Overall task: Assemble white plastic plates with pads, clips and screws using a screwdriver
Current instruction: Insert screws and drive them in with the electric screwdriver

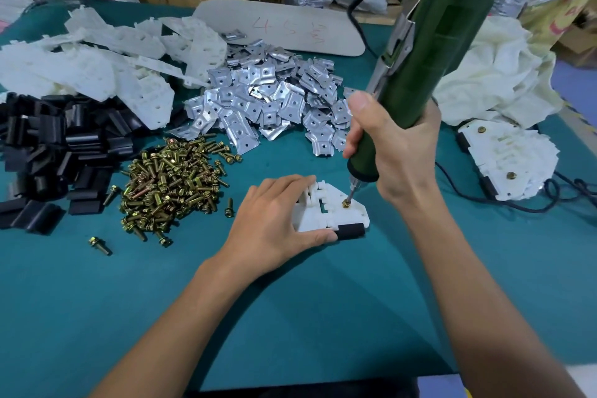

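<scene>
Head view: the plate (326, 213) lies flat on the table (290, 317), near its middle, just in front of the person. The left hand (274, 220) rests on the plate's left part with fingers laid out straight and the thumb along the near edge, its tip touching the black pad (351, 231) fitted there. It presses rather than grasps, likely to stop the plate turning with the bit.

The right hand (397, 145) is wrapped round the lower body of the green screwdriver (436, 52), thumb up along its side. The tool leans up and away to the right, its bit seated in the head of a brass screw (346, 203) at the plate's right corner. A low grip like this probably gives better control of the tip.

Stock lies within reach of the left hand:

- screws (171, 181) closest
- clips (271, 100) behind them
- pads (48, 152) at the left edge
- bare plates (97, 55) at the back

Finished plates (507, 158) are stacked to the right, well apart from the stock, so a finished piece can be set down on the tool side.
</scene>
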Action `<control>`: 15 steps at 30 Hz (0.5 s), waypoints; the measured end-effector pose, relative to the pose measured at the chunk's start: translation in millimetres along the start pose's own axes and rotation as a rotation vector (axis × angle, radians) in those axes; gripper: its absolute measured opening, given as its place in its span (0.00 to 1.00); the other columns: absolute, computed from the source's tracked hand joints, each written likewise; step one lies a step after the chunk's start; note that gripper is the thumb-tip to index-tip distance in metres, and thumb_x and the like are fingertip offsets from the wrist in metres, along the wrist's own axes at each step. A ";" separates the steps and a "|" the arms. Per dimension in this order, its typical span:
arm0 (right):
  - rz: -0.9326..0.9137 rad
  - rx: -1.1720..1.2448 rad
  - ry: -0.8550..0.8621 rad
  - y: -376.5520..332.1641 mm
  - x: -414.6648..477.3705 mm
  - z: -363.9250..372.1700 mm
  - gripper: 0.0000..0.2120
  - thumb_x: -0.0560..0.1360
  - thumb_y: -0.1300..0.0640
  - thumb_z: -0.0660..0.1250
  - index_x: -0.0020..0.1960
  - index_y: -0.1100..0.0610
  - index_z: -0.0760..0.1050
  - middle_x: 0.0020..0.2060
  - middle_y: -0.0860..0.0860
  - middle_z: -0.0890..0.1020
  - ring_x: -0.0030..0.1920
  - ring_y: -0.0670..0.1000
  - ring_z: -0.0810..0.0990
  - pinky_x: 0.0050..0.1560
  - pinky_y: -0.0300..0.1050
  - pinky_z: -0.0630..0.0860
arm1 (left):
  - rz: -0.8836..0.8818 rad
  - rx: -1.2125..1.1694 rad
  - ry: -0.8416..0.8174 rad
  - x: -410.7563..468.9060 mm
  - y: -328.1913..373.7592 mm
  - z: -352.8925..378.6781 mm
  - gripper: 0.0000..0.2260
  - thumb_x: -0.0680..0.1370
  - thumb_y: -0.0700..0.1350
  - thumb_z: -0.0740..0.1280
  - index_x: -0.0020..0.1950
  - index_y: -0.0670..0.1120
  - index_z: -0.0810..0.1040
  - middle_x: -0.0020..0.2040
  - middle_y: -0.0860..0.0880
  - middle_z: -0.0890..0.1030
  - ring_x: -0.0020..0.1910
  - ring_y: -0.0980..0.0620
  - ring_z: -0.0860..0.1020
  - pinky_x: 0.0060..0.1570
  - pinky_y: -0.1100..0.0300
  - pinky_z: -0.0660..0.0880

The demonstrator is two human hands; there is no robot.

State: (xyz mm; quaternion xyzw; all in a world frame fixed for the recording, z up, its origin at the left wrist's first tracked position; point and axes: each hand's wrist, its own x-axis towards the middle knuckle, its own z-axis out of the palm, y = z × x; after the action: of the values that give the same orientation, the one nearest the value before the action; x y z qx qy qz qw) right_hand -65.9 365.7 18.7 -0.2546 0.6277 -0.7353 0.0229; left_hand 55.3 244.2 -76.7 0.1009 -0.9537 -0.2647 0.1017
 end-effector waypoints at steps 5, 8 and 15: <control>-0.033 0.009 0.057 2.5 -3.5 4.2 0.17 0.71 0.50 0.75 0.39 0.60 0.70 0.26 0.55 0.74 0.22 0.55 0.74 0.29 0.44 0.73 | -0.003 0.007 0.000 0.5 -1.0 2.0 0.44 0.66 0.76 0.64 0.76 0.55 0.68 0.70 0.57 0.73 0.67 0.55 0.67 0.63 0.59 0.61; -0.047 -0.013 0.084 4.0 -7.2 7.2 0.16 0.72 0.52 0.72 0.39 0.62 0.70 0.25 0.54 0.74 0.22 0.54 0.73 0.28 0.43 0.72 | -0.002 0.002 0.002 0.4 -1.4 2.8 0.43 0.66 0.76 0.64 0.76 0.55 0.68 0.69 0.57 0.74 0.66 0.54 0.68 0.61 0.61 0.60; -0.043 -0.026 0.152 3.9 -12.1 12.1 0.15 0.72 0.55 0.71 0.41 0.66 0.71 0.26 0.52 0.74 0.22 0.52 0.73 0.26 0.48 0.73 | -0.014 -0.011 -0.001 0.5 -0.8 3.2 0.44 0.65 0.77 0.62 0.75 0.55 0.68 0.69 0.57 0.74 0.63 0.53 0.68 0.64 0.57 0.64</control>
State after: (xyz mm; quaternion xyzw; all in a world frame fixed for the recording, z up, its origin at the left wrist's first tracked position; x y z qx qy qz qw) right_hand -51.6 358.2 11.9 -0.2116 0.6314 -0.7448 -0.0441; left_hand 54.1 244.9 -79.8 0.1068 -0.9515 -0.2707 0.1001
